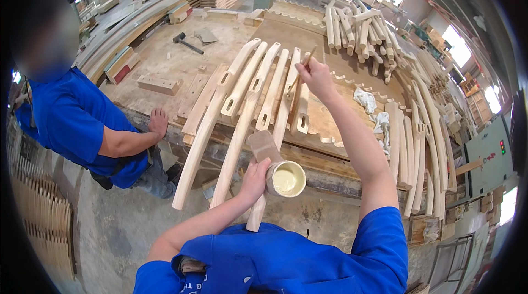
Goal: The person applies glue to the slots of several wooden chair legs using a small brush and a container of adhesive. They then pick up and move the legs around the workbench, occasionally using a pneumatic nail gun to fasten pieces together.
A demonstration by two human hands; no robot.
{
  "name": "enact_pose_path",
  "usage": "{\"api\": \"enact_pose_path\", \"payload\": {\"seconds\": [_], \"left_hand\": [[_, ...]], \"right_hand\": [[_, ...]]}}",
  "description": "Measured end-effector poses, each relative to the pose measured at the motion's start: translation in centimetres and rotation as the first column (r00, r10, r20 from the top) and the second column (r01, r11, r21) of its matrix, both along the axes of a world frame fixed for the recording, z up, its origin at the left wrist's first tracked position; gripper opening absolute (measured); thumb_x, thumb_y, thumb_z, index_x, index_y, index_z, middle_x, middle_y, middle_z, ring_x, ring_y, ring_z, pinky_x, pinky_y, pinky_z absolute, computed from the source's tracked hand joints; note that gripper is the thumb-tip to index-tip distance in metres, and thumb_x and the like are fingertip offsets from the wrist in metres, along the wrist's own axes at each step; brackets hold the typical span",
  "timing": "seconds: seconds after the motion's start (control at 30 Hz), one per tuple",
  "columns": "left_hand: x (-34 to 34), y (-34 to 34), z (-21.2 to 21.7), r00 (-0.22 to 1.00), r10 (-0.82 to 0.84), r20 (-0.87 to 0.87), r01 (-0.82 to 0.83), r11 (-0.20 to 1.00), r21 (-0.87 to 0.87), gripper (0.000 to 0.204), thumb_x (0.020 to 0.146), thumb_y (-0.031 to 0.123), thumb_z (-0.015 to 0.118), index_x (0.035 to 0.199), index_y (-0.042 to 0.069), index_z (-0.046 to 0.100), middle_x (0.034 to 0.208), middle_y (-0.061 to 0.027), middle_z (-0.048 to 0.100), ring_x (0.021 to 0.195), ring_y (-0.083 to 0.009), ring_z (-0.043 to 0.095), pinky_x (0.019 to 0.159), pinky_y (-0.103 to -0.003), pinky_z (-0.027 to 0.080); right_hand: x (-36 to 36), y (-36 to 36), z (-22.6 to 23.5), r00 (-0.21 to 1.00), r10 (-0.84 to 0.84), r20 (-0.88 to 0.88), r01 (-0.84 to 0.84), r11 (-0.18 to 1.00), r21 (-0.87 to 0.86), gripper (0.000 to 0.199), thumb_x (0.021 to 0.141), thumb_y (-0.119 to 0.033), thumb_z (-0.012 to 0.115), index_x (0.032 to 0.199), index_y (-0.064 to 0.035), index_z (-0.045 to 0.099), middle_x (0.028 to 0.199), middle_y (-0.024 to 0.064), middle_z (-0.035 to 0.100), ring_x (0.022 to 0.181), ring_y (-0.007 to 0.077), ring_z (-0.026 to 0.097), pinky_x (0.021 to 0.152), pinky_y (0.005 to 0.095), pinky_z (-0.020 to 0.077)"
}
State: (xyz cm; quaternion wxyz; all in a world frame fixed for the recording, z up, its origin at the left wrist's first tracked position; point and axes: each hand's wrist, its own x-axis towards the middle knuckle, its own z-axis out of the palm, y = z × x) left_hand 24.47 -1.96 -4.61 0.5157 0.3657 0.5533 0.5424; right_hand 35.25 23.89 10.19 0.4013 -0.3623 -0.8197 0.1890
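My left hand [255, 181] is closed round a cup [270, 184] of thick cream-coloured paste, tipped so that its mouth faces up toward me. A flat brownish piece [263, 144] sticks out beyond the cup; I cannot tell whether it is part of it. In my right hand [317, 78] a thin wooden stick [295, 82] is pinched, its lower end at the slot of a pale curved wooden bar [284, 108]. Beside that bar several similar slotted bars [245, 108] lie side by side across the bench, some overhanging its near edge.
At the left a co-worker in a blue shirt [71, 123] rests a hand on the bench [220, 30]. A mallet [188, 43] and wooden blocks [159, 84] lie there. Stacked wooden parts [363, 30], crumpled white cloths [364, 100] and more bars [421, 145] are on the right.
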Motion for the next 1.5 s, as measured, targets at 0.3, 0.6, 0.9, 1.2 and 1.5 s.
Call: {"api": "enact_pose_path", "payload": {"seconds": [0.3, 0.6, 0.9, 1.2, 1.5], "left_hand": [[0.0, -0.2, -0.7, 1.0, -0.021, -0.008, 0.021, 0.999, -0.026, 0.048, 0.095, 0.036, 0.041, 0.105, -0.006, 0.061, 0.114, -0.0224, 0.055, 0.107, -0.0336, 0.052, 0.095, -0.037, 0.036], [0.5, -0.2, 0.0, 1.0, -0.003, -0.005, 0.003, 1.0, 0.014, 0.047, 0.095, 0.034, 0.041, 0.101, -0.008, 0.062, 0.108, -0.0234, 0.058, 0.103, -0.0341, 0.054, 0.093, -0.038, 0.037], [0.3, -0.4, 0.7, 1.0, -0.003, 0.005, 0.003, 1.0, 0.007, 0.049, 0.095, 0.034, 0.039, 0.098, -0.01, 0.061, 0.108, -0.0243, 0.058, 0.102, -0.0339, 0.055, 0.092, -0.038, 0.038], [0.1, -0.1, -0.8, 0.998, 0.016, -0.068, -0.013, 0.999, 0.037, 0.039, 0.097, 0.031, 0.043, 0.103, -0.004, 0.06, 0.093, -0.008, 0.063, 0.085, -0.0123, 0.056, 0.079, -0.027, 0.044], [0.4, -0.2, 0.0, 0.999, -0.007, -0.053, 0.008, 1.0, 0.024, 0.039, 0.097, 0.03, 0.044, 0.107, -0.004, 0.058, 0.097, -0.0088, 0.063, 0.089, -0.0136, 0.056, 0.083, -0.028, 0.043]], "right_hand": [[-1.3, 0.2, 0.9, 0.97, 0.087, 0.229, -0.048, 0.984, -0.174, 0.033, 0.089, -0.028, 0.058, 0.081, 0.0031, 0.056, 0.066, 0.0157, 0.062, 0.063, 0.0268, 0.064, 0.061, 0.0397, 0.0487], [-0.7, 1.0, 2.2, 0.957, 0.021, 0.29, 0.007, 0.995, -0.095, 0.034, 0.09, -0.03, 0.058, 0.082, 0.0038, 0.058, 0.066, 0.0135, 0.063, 0.06, 0.0193, 0.066, 0.058, 0.0332, 0.0499], [-2.0, -0.2, 1.5, 0.985, 0.129, 0.118, -0.089, 0.951, -0.296, 0.033, 0.089, -0.029, 0.06, 0.08, 0.0025, 0.058, 0.061, 0.0131, 0.062, 0.057, 0.0193, 0.065, 0.057, 0.033, 0.0498], [-2.0, -0.7, 1.3, 0.92, 0.052, 0.389, -0.038, 0.998, -0.044, 0.032, 0.089, -0.028, 0.06, 0.077, 0.0015, 0.059, 0.062, 0.0128, 0.063, 0.057, 0.0189, 0.065, 0.057, 0.0343, 0.0494], [-0.4, 1.0, 2.9, 0.911, -0.067, 0.407, 0.059, 0.998, 0.032, 0.033, 0.082, -0.028, 0.068, 0.083, 0.0037, 0.061, 0.071, 0.0184, 0.063, 0.067, 0.0311, 0.064, 0.064, 0.0399, 0.0487]]}}
